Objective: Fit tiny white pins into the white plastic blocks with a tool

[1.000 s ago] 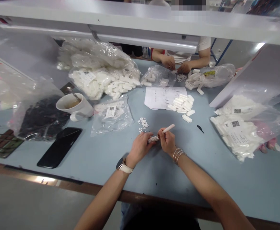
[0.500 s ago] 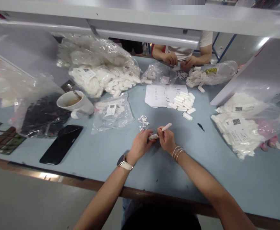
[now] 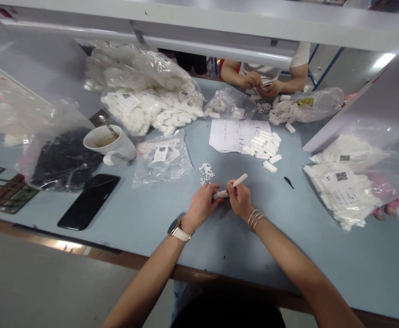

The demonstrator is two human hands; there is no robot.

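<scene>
Over blue table point(image 3: 145, 218), both hands point(image 3: 220, 202) grip white pen point(image 3: 230, 187), angled up-right.

On the table point(image 3: 145, 218), near its front edge: left hand point(image 3: 201, 207) and right hand point(image 3: 242, 202) side by side, a pen-like stick point(image 3: 229, 187) between them. Just behind the hands, a scatter of small parts point(image 3: 205, 172); further back and right, a stack of short sticks point(image 3: 264, 146) partly on a paper sheet point(image 3: 232, 135). Off to the left, a phone point(image 3: 88, 201) in front of a mug point(image 3: 109, 145), with bags of parts point(image 3: 148, 98) behind the mug.
</scene>
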